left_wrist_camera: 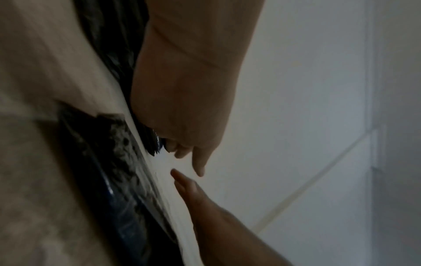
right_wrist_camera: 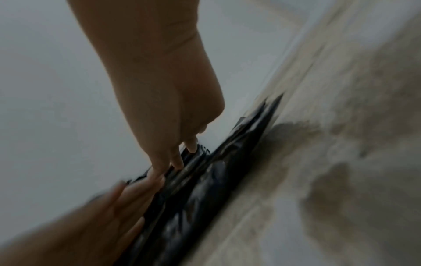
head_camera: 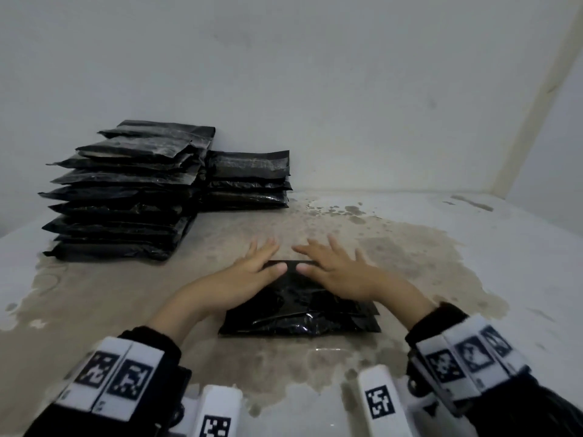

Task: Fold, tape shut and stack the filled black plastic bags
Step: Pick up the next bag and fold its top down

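White marker blocks [head_camera: 217, 411] printed with black square codes sit at the bottom edge of the head view, and just above them two banded wrists in dark sleeves reach forward. Between the forearms lies a filled black plastic bag [head_camera: 299, 313], flat on the tabletop [head_camera: 473, 263], whose pale surface carries a wide brownish stain around the bag.

Both hands rest on the far end of the bag, where its edge is turned over into a fold. On the left hand [head_camera: 252, 266] the fingers are straight and fanned, reaching past the fold toward the wall, while the thumb lies on the black plastic. On the right hand [head_camera: 334, 266] the fingers are likewise straight and splayed, with the thumb on the plastic close to the left thumb. Neither grip closes round anything; each is spread and pressing flat. From the right wrist view, fingertips of both hands [right_wrist_camera: 180, 162] touch the glossy, crinkled plastic.

Farther back on the left stands a tall stack of bags [head_camera: 123, 190], somewhat uneven. Just beside it on the right, touching it, is a lower stack of bags [head_camera: 249, 181] against the white wall [head_camera: 347, 89].
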